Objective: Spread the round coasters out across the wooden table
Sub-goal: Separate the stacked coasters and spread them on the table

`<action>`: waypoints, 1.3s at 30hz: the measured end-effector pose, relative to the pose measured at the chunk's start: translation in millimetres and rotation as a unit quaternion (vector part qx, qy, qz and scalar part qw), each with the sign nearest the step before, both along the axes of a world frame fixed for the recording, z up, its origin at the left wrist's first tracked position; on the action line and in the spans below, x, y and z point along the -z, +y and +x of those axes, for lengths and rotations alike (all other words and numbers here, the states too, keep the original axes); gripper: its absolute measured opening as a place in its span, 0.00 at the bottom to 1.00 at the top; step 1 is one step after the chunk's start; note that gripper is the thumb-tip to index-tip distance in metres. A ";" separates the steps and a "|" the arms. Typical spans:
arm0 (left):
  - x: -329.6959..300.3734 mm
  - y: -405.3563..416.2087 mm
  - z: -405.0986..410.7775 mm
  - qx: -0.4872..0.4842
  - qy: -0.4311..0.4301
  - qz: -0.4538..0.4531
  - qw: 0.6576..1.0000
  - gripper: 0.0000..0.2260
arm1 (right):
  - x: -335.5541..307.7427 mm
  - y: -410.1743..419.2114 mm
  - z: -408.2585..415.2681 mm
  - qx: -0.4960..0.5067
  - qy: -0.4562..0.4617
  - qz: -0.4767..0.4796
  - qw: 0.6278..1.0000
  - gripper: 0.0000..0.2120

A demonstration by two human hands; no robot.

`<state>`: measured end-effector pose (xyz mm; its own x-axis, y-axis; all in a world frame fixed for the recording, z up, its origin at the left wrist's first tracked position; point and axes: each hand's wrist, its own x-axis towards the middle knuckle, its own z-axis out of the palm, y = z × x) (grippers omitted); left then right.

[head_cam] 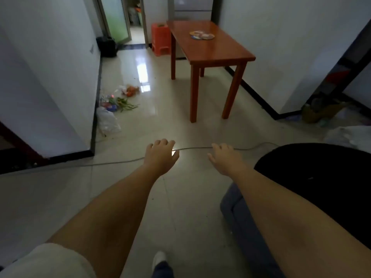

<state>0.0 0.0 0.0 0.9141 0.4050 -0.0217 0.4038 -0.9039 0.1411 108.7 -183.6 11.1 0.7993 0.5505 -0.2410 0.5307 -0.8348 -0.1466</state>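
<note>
While coasters (201,35) overlap on table (220,55), left hand (161,156), right hand (225,159) unclenched, empty.

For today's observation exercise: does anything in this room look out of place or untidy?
Yes. Vegetable scraps and plastic bags lie strewn on the floor by the left wall, and a cable trails across the walkway. The coasters sit bunched, overlapping, on the wooden table.

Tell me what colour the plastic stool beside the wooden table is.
Orange-red. The stool shows in the head view, by the table's far left corner.
</note>
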 end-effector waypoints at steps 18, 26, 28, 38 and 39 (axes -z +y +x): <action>-53.6 235.7 213.6 -0.007 -0.045 0.013 0.999 0.23 | -46.4 224.2 209.8 0.015 -0.014 0.029 0.999 0.23; -57.7 311.6 319.8 0.000 -0.033 0.006 0.999 0.23 | -45.9 304.2 317.8 0.025 -0.014 0.029 0.999 0.24; -56.8 330.7 354.5 0.000 -0.028 0.011 1.000 0.23 | -44.0 323.2 354.5 0.026 -0.022 0.025 0.999 0.24; -86.6 443.1 563.2 -0.017 -0.033 0.049 0.998 0.23 | -62.6 438.9 579.9 0.007 -0.055 0.023 0.998 0.23; -88.7 454.9 578.9 -0.025 -0.032 0.049 0.998 0.23 | -63.7 453.1 595.4 0.000 -0.055 0.024 0.998 0.23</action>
<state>578.9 454.9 88.7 0.8906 0.4480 0.0787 0.4423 -0.8933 0.0803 704.1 269.5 74.8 0.8200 0.5584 -0.1254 0.5450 -0.8288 -0.1270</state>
